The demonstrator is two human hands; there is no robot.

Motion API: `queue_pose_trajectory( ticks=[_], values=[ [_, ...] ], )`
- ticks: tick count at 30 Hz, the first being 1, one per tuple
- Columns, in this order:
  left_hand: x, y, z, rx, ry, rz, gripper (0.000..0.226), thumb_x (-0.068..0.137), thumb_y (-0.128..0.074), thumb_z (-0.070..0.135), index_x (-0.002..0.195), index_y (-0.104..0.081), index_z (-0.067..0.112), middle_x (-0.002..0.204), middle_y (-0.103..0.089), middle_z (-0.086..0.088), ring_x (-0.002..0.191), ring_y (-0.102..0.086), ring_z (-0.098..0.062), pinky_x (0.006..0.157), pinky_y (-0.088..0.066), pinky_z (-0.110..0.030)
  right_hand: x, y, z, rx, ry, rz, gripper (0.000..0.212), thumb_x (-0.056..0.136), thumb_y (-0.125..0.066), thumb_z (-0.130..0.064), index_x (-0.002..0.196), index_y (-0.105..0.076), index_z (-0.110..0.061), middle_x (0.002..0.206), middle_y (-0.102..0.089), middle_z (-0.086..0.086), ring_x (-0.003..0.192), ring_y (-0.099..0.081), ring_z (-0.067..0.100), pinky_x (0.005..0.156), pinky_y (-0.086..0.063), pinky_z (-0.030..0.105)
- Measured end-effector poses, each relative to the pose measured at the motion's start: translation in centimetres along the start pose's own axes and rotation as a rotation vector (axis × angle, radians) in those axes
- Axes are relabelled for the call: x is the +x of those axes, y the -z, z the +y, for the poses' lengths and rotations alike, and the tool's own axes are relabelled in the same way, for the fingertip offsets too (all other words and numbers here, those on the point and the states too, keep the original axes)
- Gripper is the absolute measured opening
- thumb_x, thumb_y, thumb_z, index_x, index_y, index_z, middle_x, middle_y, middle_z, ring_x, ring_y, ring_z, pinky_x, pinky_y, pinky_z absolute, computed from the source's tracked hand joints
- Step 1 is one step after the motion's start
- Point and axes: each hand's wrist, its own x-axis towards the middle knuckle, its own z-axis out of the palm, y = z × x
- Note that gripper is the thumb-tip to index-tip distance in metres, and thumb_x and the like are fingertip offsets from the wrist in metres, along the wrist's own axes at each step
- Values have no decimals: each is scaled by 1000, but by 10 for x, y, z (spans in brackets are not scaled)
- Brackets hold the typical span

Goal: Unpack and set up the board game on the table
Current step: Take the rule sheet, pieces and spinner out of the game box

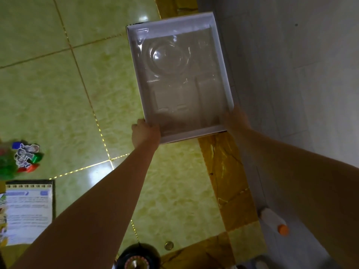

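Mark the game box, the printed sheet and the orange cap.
game box (220, 65): head view, right white wall.
printed sheet (29, 212): head view, middle of the page.
orange cap (282, 229): head view, cap's top.

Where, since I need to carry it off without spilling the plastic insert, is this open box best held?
By its near short wall, one hand at each corner, coming from the near side, as the left hand and right hand do now. The box is wide, shallow and open-topped, so two spread grips likely keep it level and the clear insert seated.
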Motion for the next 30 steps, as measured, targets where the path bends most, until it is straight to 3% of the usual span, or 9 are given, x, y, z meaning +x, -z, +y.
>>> queue_pose_trajectory(
  ticks=[4, 8, 12, 14, 16, 20, 23, 26, 30],
  values=[
    [-9, -5, -20, -6, 13, -73, 27, 90, -51, 31, 107, -47, 11, 102, -65, -17, 90, -65, -40, 81, -54, -46, -9, 1, 22, -51, 87, 67, 33, 90, -53, -20, 120, -56, -7, 105, -61, 10, 95, -60, 28, 70, -47, 34],
    [-16, 7, -36, -125, 49, -53, 26, 90, -56, 33, 102, -41, 15, 89, -60, -9, 76, -66, -36, 71, -57, -49, -24, 0, 27, 88, 136, 79, 33, 89, -60, -24, 119, -55, -12, 99, -57, -2, 87, -56, 16, 58, -38, 23],
    [-25, 18, -58, -289, 167, -168, 37, 93, -56, 26, 118, -48, 0, 103, -54, -9, 81, -66, -37, 71, -58, -51, -41, -11, 29, 230, 120, -122, 34, 91, -55, -28, 120, -49, -10, 105, -57, 4, 94, -57, 21, 63, -45, 26],
    [-29, 21, -73, -309, 140, -116, 31, 96, -51, 24, 115, -53, 0, 99, -57, -9, 70, -66, -35, 72, -57, -48, -52, -18, 35, 224, 113, -235, 39, 89, -56, -29, 122, -48, -11, 105, -57, 4, 95, -58, 22, 70, -50, 31],
    [-35, 26, -90, -301, 138, -33, 25, 96, -49, 22, 110, -55, 3, 95, -60, -10, 55, -61, -29, 60, -53, -37, -66, -24, 37, 164, 100, -328, 41, 91, -55, -25, 128, -42, -13, 107, -55, 3, 94, -56, 21, 72, -49, 32],
    [-39, 37, -120, -315, 131, 69, 18, 96, -49, 25, 101, -56, 10, 82, -63, -8, 60, -64, -33, 62, -52, -36, -92, -41, 33, 165, 45, -541, 29, 98, -47, -28, 125, -35, -31, 96, -63, 8, 73, -66, 26, 62, -53, 35],
    [-38, 52, -136, -443, 106, 93, 27, 96, -52, 29, 108, -60, 7, 85, -62, -5, 54, -60, -25, 47, -46, -25, -103, -59, 22, 209, 29, -421, 25, 95, -48, -30, 101, -56, -7, 71, -59, 11, 58, -53, 20, 59, -43, 32],
    [-32, 71, -148, -634, 76, 69, 36, 97, -53, 32, 115, -62, 1, 93, -63, -7, 59, -61, -22, 69, -58, -38, -109, -74, -3, 265, 34, -262, 37, 88, -47, -41, 64, -52, -13, 62, -50, 9, 56, -44, 20, 60, -36, 33],
    [-15, 111, -167, -602, 9, 157, 53, 83, -53, 45, 118, -62, 7, 94, -63, -12, 85, -63, -33, 88, -53, -49, -125, -110, -55, 413, 20, -255, 24, 96, -41, -31, 87, -52, -12, 66, -51, 6, 54, -46, 16, 53, -42, 28]
  ],
)
